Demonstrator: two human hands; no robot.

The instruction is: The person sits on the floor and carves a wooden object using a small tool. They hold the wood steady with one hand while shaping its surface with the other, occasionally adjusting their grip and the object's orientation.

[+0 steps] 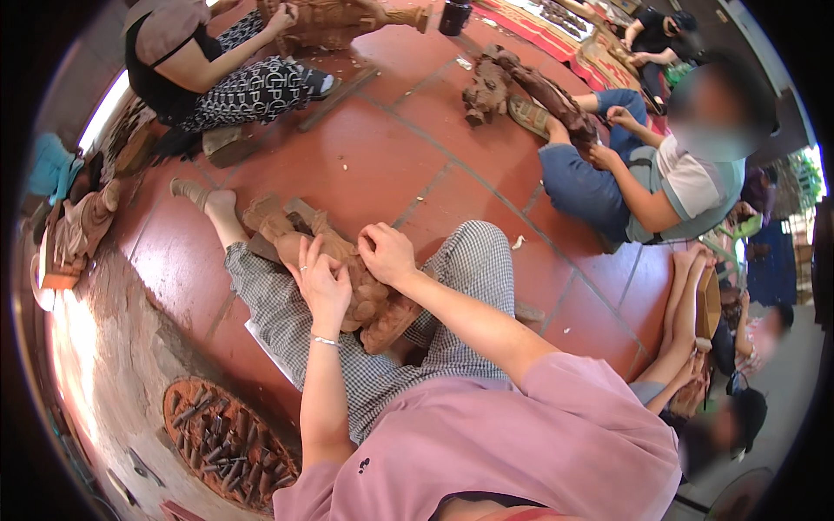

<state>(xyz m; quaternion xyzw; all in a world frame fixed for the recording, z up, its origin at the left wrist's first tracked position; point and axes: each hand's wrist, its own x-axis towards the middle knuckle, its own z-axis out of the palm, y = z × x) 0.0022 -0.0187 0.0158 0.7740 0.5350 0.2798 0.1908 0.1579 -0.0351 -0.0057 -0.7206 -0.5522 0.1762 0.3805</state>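
Across my lap, over checkered trousers, lies a carved brown wooden figure (354, 286) with deep relief. My left hand (320, 276) is over its middle, thumb and forefinger bent together and the other fingers stretched along the wood. Whatever sits in that pinch is too small to make out. Close by on the right, my right hand (388, 253) is curled with its fingertips down at the carving's edge. Its fingers are pressed together, and I cannot see what they hold. Both hands hide part of the figure's surface.
An oval tray of short dark carving tools (230, 443) stands at my lower left on a pale wooden surface (109, 347). Other people sit around the red tiled floor (373, 174) with carvings, including a gnarled wooden piece (491, 87). Small wood chips are scattered about.
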